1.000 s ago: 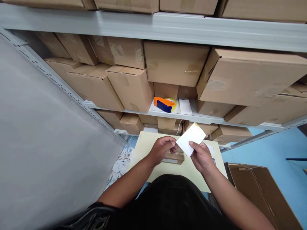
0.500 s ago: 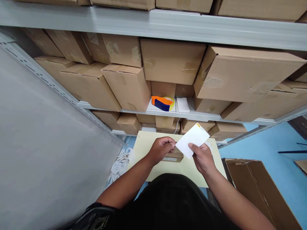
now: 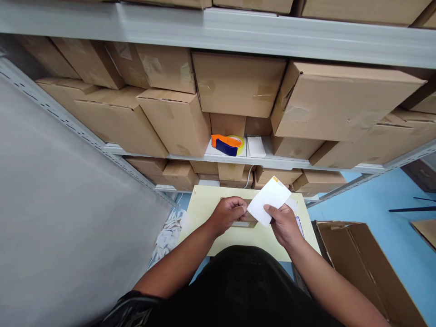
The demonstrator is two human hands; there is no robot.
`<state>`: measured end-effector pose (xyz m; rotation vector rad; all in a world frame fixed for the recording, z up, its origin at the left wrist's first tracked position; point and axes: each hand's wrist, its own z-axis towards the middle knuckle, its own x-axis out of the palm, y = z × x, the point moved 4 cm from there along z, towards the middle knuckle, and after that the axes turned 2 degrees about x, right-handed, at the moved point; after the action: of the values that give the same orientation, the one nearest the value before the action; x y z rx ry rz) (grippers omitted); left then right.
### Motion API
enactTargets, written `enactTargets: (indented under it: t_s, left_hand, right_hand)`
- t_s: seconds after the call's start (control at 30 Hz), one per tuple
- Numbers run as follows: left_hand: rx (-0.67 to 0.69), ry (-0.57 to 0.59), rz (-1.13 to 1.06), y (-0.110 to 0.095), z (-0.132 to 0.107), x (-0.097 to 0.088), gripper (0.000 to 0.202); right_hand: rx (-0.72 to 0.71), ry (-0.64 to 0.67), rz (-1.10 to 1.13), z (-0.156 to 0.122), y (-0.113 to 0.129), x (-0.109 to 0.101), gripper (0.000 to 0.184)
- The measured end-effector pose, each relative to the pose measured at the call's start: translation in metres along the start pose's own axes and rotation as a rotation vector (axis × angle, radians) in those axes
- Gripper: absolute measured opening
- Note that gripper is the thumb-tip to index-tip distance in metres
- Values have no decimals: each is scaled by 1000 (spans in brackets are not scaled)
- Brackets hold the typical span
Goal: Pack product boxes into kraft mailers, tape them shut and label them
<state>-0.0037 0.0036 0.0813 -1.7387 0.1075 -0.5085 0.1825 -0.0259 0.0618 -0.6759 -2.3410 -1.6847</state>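
Observation:
My right hand (image 3: 284, 225) grips a white sheet (image 3: 268, 200) with a small yellow mark at its top corner, tilted up over the pale yellow table (image 3: 211, 206). My left hand (image 3: 229, 212) is curled in a pinch at the sheet's left corner, just above a small cardboard box (image 3: 245, 221) that lies on the table. Whether the left fingers grip the corner or something else is hidden.
Grey shelving (image 3: 238, 32) stacked with cardboard boxes fills the back. An orange and blue tape dispenser (image 3: 226, 144) and a white packet (image 3: 256, 146) sit on the shelf. An open carton (image 3: 361, 263) stands on the blue floor at right; white paper scraps (image 3: 168, 234) lie at left.
The view has drifted slightly, so everything sits a little lower-left. Both hands stay at the sheet, which keeps its tilt; the small box stays under the left hand.

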Motion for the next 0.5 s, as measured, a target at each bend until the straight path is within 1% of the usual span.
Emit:
enactTargets:
  t_s: [0.13, 0.2, 0.27, 0.33, 0.37, 0.4, 0.43, 0.47, 0.5]
  left_hand:
    - [1, 10, -13, 4, -1, 3, 20]
    - [8, 10, -20, 6, -1, 5, 20]
    - [23, -3, -24, 9, 0, 7, 19]
    - [36, -23, -18, 13, 2, 8, 17]
    - [41, -34, -10, 15, 3, 8, 16]
    - [43, -44, 1, 17, 4, 8, 15]
    - [43, -57, 12, 20, 5, 8, 14]
    - [43, -69, 25, 22, 6, 8, 13]
    - [43, -80, 40, 25, 7, 8, 13]
  right_hand:
    - [52, 34, 15, 0, -5, -1, 41]
    - [109, 77, 15, 1, -11, 1, 41]
    - [192, 120, -24, 5, -22, 3, 44]
    - [229, 86, -121, 10, -33, 1, 50]
    - [204, 29, -189, 13, -36, -3, 54]
    - [141, -44, -258, 14, -37, -7, 59]
    - [46, -114, -323, 15, -35, -10, 62]
    - [-70, -160, -381, 14, -31, -13, 60]
    - [-184, -160, -437, 12, -25, -13, 52]
